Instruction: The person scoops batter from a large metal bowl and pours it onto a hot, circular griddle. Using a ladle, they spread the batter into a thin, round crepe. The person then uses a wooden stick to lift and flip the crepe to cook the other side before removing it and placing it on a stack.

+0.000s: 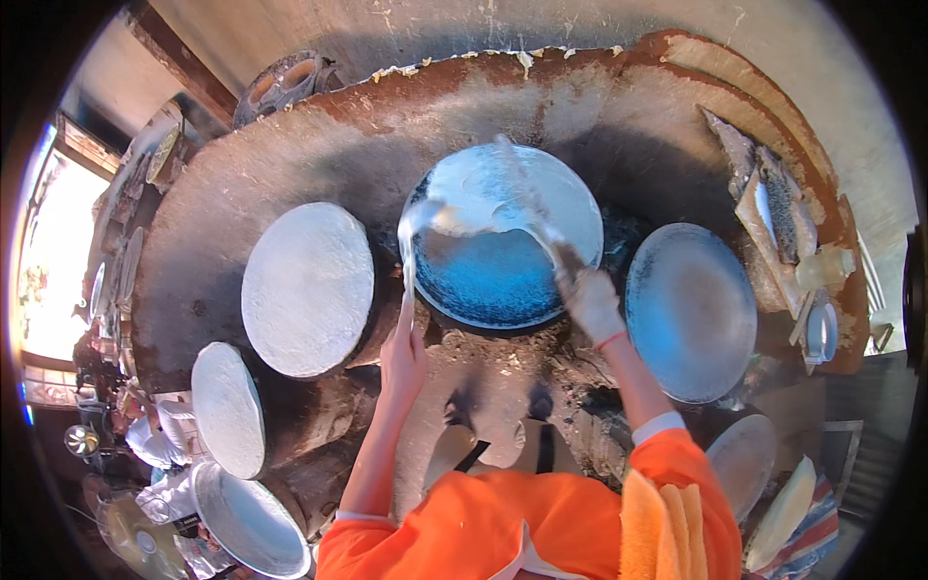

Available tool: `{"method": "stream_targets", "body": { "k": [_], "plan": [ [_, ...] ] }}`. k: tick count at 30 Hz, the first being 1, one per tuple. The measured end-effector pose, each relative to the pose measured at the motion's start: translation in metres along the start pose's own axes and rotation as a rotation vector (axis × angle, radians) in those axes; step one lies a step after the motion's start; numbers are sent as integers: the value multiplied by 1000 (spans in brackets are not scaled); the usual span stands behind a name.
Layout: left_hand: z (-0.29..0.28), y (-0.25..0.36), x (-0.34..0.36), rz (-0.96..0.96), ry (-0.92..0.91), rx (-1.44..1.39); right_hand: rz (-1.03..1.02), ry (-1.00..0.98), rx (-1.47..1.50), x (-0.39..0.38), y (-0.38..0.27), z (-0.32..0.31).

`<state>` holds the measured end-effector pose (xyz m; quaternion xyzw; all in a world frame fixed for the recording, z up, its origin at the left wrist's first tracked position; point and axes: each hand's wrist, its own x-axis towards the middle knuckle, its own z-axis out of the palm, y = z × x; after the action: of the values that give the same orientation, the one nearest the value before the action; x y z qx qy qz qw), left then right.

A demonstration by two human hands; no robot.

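A large round dark griddle (483,295) lies straight ahead of me. Wet-looking white batter (474,184) coats its far half, while the near half shows bare dark surface. My left hand (402,362) is closed around the handle of a white-smeared ladle (410,242), whose head is over the griddle's left edge. My right hand (590,300), at the griddle's right edge, grips a long whitish stick-like tool (527,193) that slants across the batter. Motion blurs this tool, so its exact kind is unclear.
Two white-covered round griddles (307,290) (228,411) stand to the left, with a wide pan (251,522) below them. A greyish round griddle (691,314) sits close on the right, another (742,464) nearer me. A curved clay-like wall (387,97) rises behind. Boards and a small cup (822,333) lie far right.
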<state>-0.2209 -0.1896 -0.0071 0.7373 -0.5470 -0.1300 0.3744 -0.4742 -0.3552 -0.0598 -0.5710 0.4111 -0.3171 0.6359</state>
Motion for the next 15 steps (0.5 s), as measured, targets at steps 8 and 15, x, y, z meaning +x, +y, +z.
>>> {"method": "stream_targets", "body": {
  "k": [8,15],
  "plan": [
    [58,8,111,-6,6,-106,-277,-22,-975,-28,-34,56],
    [5,-59,-11,-69,-204,562,-118,-152,-1083,-23,-55,55]
  ]
}}
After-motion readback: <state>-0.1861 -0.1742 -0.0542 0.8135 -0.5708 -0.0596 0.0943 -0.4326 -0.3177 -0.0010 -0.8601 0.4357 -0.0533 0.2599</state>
